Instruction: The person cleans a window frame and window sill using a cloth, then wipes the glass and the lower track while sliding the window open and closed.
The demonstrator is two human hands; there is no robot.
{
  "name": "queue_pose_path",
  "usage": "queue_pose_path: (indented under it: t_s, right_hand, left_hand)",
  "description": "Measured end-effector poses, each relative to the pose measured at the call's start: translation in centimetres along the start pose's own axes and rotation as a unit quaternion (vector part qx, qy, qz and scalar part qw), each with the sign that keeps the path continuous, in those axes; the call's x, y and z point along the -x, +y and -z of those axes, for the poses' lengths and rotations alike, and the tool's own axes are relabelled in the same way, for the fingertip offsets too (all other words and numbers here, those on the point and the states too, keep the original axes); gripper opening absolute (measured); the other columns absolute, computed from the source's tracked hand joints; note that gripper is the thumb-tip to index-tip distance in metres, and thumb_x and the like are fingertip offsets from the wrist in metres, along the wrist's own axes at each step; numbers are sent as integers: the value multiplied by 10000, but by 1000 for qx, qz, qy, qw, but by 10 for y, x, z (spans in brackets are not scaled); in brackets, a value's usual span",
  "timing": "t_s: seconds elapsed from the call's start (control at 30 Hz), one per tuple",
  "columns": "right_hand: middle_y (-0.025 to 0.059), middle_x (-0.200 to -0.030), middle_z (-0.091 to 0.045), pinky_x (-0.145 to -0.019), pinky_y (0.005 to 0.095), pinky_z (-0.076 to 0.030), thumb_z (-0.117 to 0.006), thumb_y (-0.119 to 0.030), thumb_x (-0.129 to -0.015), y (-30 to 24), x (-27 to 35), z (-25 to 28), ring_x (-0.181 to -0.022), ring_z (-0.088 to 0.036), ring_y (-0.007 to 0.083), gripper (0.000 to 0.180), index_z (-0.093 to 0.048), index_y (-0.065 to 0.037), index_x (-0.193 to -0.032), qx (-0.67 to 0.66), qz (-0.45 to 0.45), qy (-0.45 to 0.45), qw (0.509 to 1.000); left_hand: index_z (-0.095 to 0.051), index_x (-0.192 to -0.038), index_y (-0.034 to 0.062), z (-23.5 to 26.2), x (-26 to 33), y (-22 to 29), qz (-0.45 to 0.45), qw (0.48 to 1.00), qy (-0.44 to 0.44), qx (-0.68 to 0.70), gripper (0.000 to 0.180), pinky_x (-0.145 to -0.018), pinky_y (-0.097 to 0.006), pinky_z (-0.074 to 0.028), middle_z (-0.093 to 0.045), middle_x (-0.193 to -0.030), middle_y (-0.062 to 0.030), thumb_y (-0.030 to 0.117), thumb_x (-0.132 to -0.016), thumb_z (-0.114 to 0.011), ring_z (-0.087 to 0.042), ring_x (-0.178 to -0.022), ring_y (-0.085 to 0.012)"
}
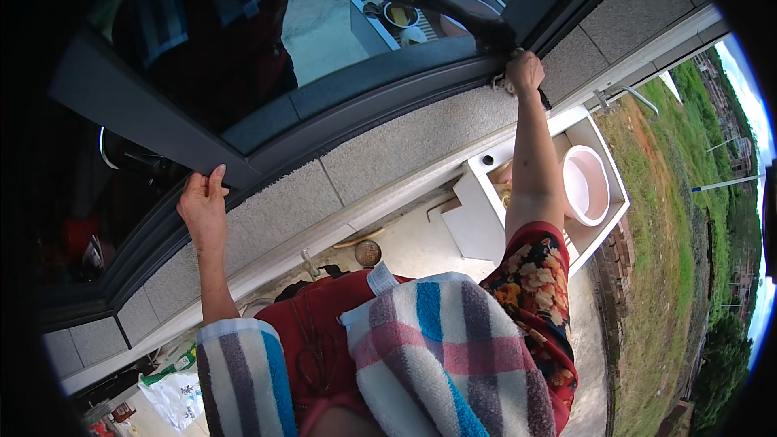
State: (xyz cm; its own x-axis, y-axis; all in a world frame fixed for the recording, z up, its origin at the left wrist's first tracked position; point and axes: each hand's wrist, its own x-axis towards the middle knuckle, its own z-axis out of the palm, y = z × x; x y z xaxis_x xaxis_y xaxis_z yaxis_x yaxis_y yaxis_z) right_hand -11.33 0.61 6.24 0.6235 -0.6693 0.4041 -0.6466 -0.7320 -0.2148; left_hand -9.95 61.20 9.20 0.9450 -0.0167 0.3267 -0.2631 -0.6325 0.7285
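Observation:
A dark-framed sliding window (356, 105) fills the upper part of the head view, its glass mirroring my arm and the yard. My left hand (204, 206) is at the lower corner of the sash, fingers curled over the upright edge and thumb pressed on its face. Farther right, my right hand (524, 71) is closed on a small greyish crumpled cloth (503, 84), held against the bottom rail near the frame's right corner. Most of the cloth is hidden under the fingers. A striped towel (445, 332) hangs over my clothes.
Below the window runs a grey stone-tiled sill (388, 133). A white sink (615, 194) with a pink basin (585, 184) stands to the right, under a curved tap (641, 99). Near the wall lies a round pan (367, 253). A white plastic bag (174, 396) is at lower left.

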Motion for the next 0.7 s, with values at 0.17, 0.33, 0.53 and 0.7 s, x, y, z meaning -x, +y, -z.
queue_pose_path:
  t_s: [0.17, 0.33, 0.53, 0.7]
  right_hand:
    - [175, -999, -677, -781, 469, -546, -588, -129, -815, -16, 28, -6, -919, -673, 381, 196, -701, -66, -962, -42, 27, 43, 998]
    - [194, -1003, -656, -789, 476, -533, -576, -105, -812, -51, 68, 4, -907, -657, 403, 231, -683, -40, -1006, -83, 88, 34, 992]
    - [195, -979, -641, -770, 473, -517, -563, -92, -831, -82, 103, 7, -859, -642, 404, 210, -678, -14, -989, -149, 134, 50, 978]
    - [207, -925, -614, -715, 465, -515, -577, -35, -790, -129, 143, 18, -828, -634, 406, 170, -657, 15, -931, -204, 186, 58, 959]
  left_hand:
    - [-689, -931, -7, 3, -2, -4, 3, 1000, -20, -15, 198, -590, -250, -452, -643, -732, -48, 190, -931, -670, -573, -602, -88]
    - [-695, -973, 5, 2, 0, -7, -17, 999, -24, 15, 188, -580, -267, -483, -664, -778, -71, 183, -919, -674, -613, -600, -116]
    - [-701, -982, 7, 3, -2, -5, -20, 999, -35, 24, 183, -570, -269, -476, -646, -772, -74, 178, -926, -666, -608, -604, -114]
    - [-704, -948, 8, 4, -2, -5, -45, 998, -35, 13, 183, -553, -276, -460, -632, -752, -71, 185, -928, -665, -602, -592, -113]
